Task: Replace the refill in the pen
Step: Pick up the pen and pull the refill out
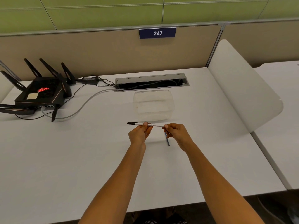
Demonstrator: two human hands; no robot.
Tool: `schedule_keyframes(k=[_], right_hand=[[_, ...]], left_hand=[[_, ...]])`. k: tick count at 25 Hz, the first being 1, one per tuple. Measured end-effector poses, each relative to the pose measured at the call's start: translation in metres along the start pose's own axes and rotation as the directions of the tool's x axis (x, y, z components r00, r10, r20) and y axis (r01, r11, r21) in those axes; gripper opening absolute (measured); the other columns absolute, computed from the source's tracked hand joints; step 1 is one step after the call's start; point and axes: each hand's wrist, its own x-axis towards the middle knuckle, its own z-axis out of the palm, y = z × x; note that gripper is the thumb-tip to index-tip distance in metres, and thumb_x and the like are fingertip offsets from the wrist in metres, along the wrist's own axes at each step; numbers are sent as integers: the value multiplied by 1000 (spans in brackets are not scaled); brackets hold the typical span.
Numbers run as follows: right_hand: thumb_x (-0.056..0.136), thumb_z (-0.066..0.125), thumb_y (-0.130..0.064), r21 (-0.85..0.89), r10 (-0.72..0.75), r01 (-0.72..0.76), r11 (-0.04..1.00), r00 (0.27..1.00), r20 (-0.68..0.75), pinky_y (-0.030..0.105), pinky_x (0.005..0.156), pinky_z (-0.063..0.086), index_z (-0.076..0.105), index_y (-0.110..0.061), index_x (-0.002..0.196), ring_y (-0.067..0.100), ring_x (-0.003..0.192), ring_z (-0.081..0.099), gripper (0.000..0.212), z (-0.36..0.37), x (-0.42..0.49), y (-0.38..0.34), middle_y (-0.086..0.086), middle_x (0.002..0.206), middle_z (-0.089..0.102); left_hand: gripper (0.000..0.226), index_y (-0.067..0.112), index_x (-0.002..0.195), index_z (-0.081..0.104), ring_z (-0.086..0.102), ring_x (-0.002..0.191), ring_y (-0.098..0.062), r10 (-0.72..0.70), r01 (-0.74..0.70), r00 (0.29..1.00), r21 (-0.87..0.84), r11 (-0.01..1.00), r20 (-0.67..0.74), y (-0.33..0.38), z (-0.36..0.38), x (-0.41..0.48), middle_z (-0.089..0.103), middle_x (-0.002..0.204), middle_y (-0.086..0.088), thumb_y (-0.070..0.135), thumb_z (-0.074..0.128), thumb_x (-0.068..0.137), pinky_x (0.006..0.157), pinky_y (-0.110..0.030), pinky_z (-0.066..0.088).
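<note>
White pen, black cap at its left end, held level above the table: left hand fingers pinch mid-barrel, right hand fingers pinch the right end. Blue refill under right hand. Clear plastic container just beyond.

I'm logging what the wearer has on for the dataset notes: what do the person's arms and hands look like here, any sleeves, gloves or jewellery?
Both forearms are bare as far as the frame's bottom edge, with no sleeves in view. The left hand and the right hand wear no gloves. No watch, bracelet or ring shows on either wrist or on the visible fingers. Nails look short and unpainted, though they are too small to be sure.
</note>
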Motion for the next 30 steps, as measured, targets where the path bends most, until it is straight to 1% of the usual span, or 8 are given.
schedule_keyframes(k=[6,8,10,12,14,18,24,30], right_hand=[[92,61,-16,-14,-93,92,996,994,-53,25,64,58,73,-11,89,20,74,64,13,3,-3,2,10,82,69],[90,64,-25,6,-74,75,997,996,-53,23,61,58,75,-15,84,18,71,65,16,2,-5,-2,9,80,72],[87,65,-41,20,-2,3,1000,999,-43,22,59,57,76,-14,76,13,62,65,31,1,-5,-7,5,72,73],[87,62,-48,3,44,-44,999,998,-49,21,54,54,74,-12,72,10,54,62,41,0,-5,-10,1,65,71],[90,60,-43,-20,46,-47,999,998,-50,21,53,52,73,-10,73,11,55,59,39,0,-4,-11,3,65,68],[93,59,-30,4,26,-26,1000,998,-57,25,60,52,73,-9,78,14,62,60,29,-2,-4,-12,6,72,68],[91,61,-35,67,107,-107,992,994,6,26,59,54,73,-7,79,15,62,61,32,-1,-6,-13,6,71,69],[94,58,-22,-17,-9,9,1000,1000,-25,26,65,53,70,-9,83,17,66,58,21,0,-6,-9,6,73,64]], left_hand=[[26,-4,108,68,71,84,-21,-1,2,1000,-30,1000,3,1,-1,-4,72,100,-15,12,68,88,81,-29,54],[26,-3,109,68,71,83,-20,5,-5,1000,-36,999,10,3,-1,-4,72,98,-13,13,68,88,82,-29,54],[27,-3,109,68,71,86,-21,14,-13,1000,-36,999,20,5,-2,-4,72,95,-12,13,68,88,83,-29,54],[27,-3,109,68,71,89,-22,17,-17,999,-27,999,28,5,-2,-5,73,93,-11,14,68,88,83,-29,54],[28,-4,109,68,71,91,-23,19,-18,999,-25,1000,29,5,-1,-6,73,94,-11,14,68,87,82,-28,55],[29,-4,110,67,71,89,-22,19,-18,999,-26,1000,33,6,-1,-5,72,95,-12,14,68,88,82,-28,55],[29,-5,110,67,71,91,-23,23,-22,999,-42,999,29,3,-3,-9,72,99,-15,13,68,88,77,-24,56],[28,-6,110,67,71,92,-24,30,-29,999,-45,999,21,2,-1,-10,72,105,-18,11,68,88,77,-24,56]])
